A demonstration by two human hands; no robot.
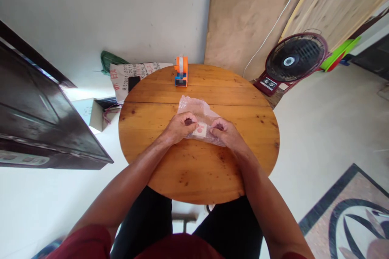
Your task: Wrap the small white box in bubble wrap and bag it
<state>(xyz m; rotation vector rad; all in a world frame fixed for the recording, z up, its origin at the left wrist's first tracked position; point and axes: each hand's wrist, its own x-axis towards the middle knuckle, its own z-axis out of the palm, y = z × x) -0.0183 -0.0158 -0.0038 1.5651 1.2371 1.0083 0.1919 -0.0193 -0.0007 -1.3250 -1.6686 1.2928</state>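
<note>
A sheet of clear, pinkish bubble wrap point(196, 106) lies spread on the round wooden table in front of me. On its near part sits a small white box-like item with red print point(200, 130), between my two hands; whether a layer of wrap covers it I cannot tell. My left hand point(182, 126) is closed in a pinch at the item's left side, thumb and forefinger on the wrap. Just right of the item, my right hand point(227, 132) likewise pinches the wrap, its thumb meeting the fingertips.
An orange and blue tape dispenser point(181, 72) with a clear roll stands near the table's point(197, 186) far edge. Behind the table on the left are a printed sack point(121, 79) and a dark phone-like object point(133, 83). A fan point(296, 57) stands at the right.
</note>
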